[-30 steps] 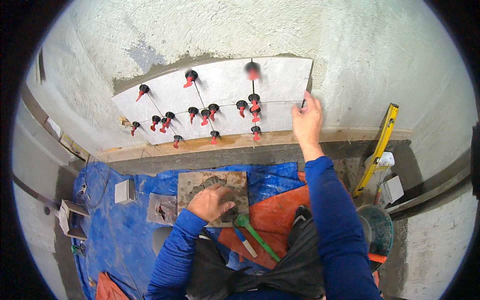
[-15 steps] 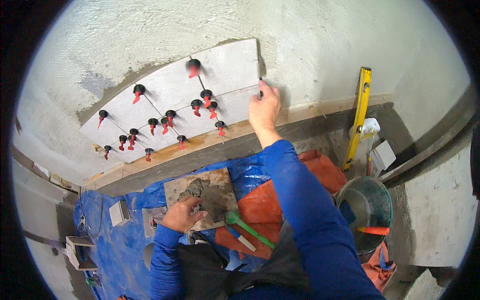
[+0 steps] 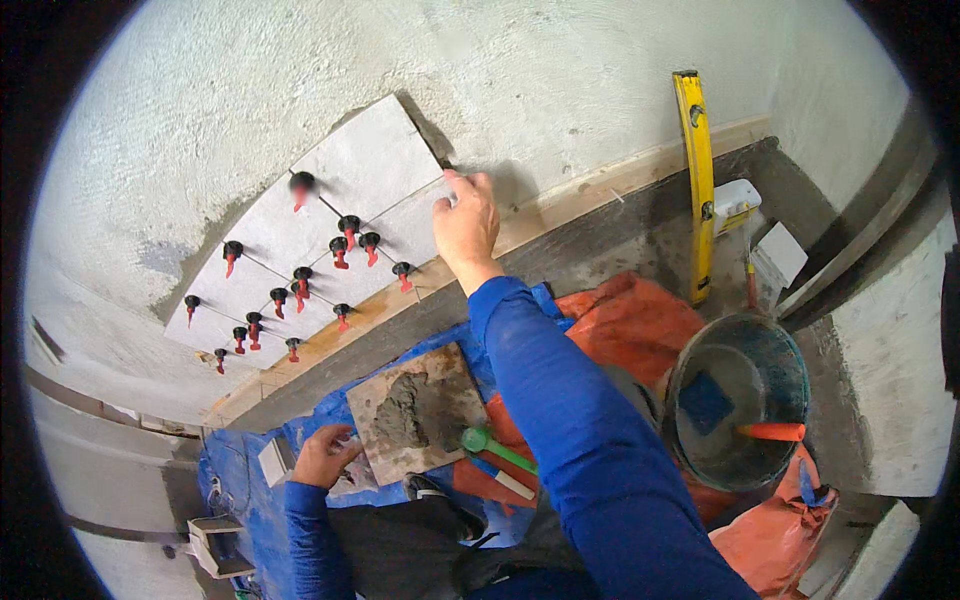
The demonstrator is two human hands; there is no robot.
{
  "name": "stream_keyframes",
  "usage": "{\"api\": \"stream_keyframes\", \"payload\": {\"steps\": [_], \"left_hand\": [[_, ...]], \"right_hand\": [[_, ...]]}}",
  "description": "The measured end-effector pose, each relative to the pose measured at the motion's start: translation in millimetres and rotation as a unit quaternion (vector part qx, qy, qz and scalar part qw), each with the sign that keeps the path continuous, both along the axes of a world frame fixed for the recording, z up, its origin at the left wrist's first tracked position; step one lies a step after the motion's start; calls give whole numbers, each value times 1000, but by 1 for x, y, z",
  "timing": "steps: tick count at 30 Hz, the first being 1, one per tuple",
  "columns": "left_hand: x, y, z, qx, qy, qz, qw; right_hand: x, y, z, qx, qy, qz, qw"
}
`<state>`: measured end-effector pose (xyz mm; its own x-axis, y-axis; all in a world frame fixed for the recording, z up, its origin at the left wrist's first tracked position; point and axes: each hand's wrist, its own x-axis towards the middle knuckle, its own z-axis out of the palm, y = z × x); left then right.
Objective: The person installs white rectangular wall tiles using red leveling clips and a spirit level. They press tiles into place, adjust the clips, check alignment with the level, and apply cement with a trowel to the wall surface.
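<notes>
My right hand (image 3: 467, 225) is raised to the right edge of the white wall tiles (image 3: 370, 155), where the joint between the two rows ends. Its fingers are closed; what they hold, if anything, is hidden. Black tile-levelling clips with red wing handles (image 3: 302, 287) stand along the joints. Low on the left, my left hand (image 3: 325, 457) has its thumb apart from loosely curled fingers, with nothing visible in them. It is over a clear plastic bag (image 3: 357, 476), beside a mortar-covered board (image 3: 450, 405).
A yellow spirit level (image 3: 697, 190) leans on the wall at right. Nearby stands a bucket (image 3: 790, 385) with an orange-handled tool (image 3: 772, 431). A green-headed tool (image 3: 500, 448) lies by the board. Blue sheeting (image 3: 262, 520) and orange cloth (image 3: 625, 325) cover the floor. A wooden batten (image 3: 560, 205) runs beneath the tiles.
The view has shifted and turned. My left hand has moved off the mortar board to the bag. My right hand stays at the tile edge; the dark piece at its fingertips no longer shows clearly.
</notes>
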<state>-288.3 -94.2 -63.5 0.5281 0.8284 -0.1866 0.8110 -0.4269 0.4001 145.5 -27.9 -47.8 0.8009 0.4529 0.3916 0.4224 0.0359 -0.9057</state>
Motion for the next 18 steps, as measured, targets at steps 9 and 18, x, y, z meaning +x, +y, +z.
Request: {"api": "stream_keyframes", "payload": {"steps": [9, 18], "left_hand": [[4, -5, -27, -133, 80, 62, 986], [20, -14, -26, -94, 52, 44, 993]], "right_hand": [[7, -6, 8, -30, 17, 44, 998], [43, -21, 24, 6, -103, 56, 993]]}}
